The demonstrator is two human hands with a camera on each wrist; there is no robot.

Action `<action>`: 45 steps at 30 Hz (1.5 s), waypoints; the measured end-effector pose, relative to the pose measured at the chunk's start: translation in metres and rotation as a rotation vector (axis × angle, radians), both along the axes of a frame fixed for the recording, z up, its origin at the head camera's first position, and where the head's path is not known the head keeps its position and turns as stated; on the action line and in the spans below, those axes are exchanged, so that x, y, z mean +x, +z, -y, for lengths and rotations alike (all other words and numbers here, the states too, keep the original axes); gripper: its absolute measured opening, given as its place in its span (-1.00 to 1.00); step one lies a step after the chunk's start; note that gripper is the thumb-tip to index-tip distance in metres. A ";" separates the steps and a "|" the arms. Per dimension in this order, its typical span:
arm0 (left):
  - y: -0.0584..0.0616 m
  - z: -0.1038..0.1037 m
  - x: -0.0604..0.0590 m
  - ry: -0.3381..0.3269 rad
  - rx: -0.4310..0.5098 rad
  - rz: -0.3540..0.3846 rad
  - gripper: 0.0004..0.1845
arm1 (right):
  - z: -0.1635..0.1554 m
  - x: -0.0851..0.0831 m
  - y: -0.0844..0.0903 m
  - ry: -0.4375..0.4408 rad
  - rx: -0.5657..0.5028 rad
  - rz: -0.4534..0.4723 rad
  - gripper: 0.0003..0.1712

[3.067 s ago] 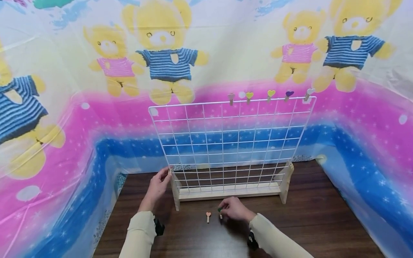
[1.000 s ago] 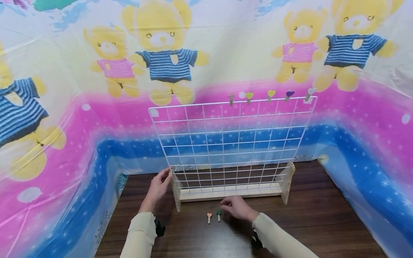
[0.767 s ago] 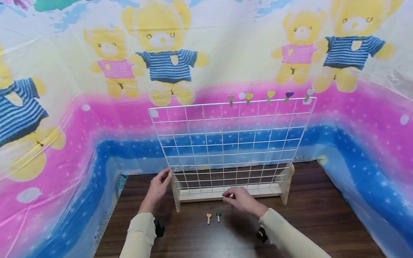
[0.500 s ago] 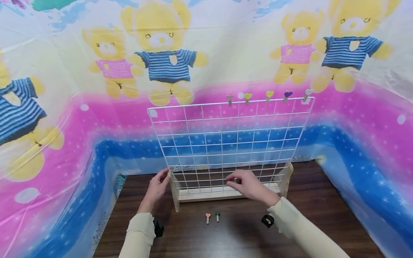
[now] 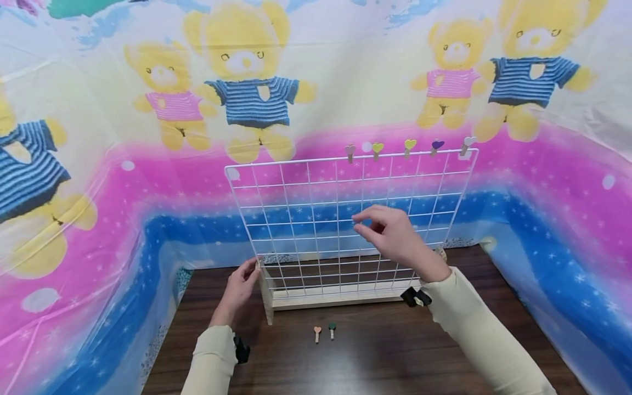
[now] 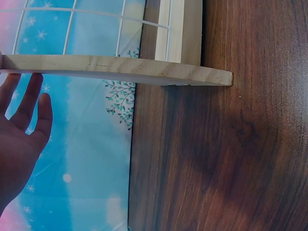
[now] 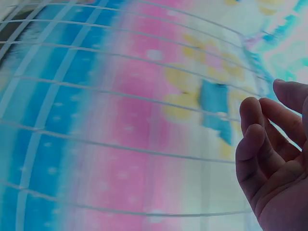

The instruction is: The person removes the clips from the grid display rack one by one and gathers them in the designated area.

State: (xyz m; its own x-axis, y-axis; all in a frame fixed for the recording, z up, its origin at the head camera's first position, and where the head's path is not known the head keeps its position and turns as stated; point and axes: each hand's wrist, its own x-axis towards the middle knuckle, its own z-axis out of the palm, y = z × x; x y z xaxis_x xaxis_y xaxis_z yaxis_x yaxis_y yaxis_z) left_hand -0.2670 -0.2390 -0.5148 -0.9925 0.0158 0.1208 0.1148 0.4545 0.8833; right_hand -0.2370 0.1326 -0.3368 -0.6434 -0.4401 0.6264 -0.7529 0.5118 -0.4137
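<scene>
A white wire grid rack point(image 5: 296, 163) stands upright in a pale wooden base. My left hand point(image 5: 238, 286) holds the top of the base's left side board point(image 6: 120, 67), its fingertips against the outer face. In front of the grid's middle, my right hand point(image 5: 395, 236) is raised with loosely bent fingers and nothing between them. On the table before the base lie two small wooden heart clothespins, an orange one point(image 5: 317, 333) and a green one point(image 5: 332, 331). Several more are clipped along the grid's top wire: pinkish point(image 5: 350, 153), yellow, purple point(image 5: 436, 146) and white point(image 5: 468, 144) hearts.
The dark brown wooden table point(image 5: 494, 329) carries the rack. Behind and around it hangs a cloth point(image 5: 345, 66) printed with bears, pink and blue. A small black device point(image 5: 416, 297) is strapped at the right wrist, another point(image 5: 241, 349) at the left.
My right hand has let go of the green clothespin, leaving it beside the orange one, and has risen up in front of the grid. My left hand stays at the side board.
</scene>
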 end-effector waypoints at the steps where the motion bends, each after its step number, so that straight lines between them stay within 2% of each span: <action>1: 0.000 0.000 0.000 0.003 -0.001 0.005 -0.60 | 0.001 0.000 0.006 0.000 -0.017 -0.018 -0.77; 10: -0.003 0.001 -0.002 -0.013 0.020 0.007 -0.59 | 0.003 -0.002 0.058 -0.002 -0.144 -0.108 -0.71; 16: -0.002 0.001 -0.002 -0.006 0.016 -0.003 -0.59 | 0.006 -0.012 0.080 -0.009 -0.228 -0.190 -0.66; 19: -0.002 0.001 -0.002 0.001 0.002 -0.008 -0.59 | 0.008 -0.017 0.089 -0.050 -0.219 -0.210 -0.65; 22: -0.002 0.001 -0.002 0.005 0.001 0.000 -0.59 | 0.011 -0.020 0.095 -0.098 -0.179 -0.179 -0.63; 26: -0.001 0.000 -0.001 0.005 0.010 0.026 -0.58 | 0.014 -0.023 0.102 -0.157 -0.113 -0.086 -0.57; 32: -0.001 0.001 0.000 0.006 0.012 0.031 -0.60 | 0.019 -0.029 0.104 -0.176 -0.071 0.022 -0.55; 45: -0.001 0.001 -0.002 0.008 0.019 0.021 -0.58 | 0.025 -0.036 0.108 -0.218 -0.016 0.072 -0.59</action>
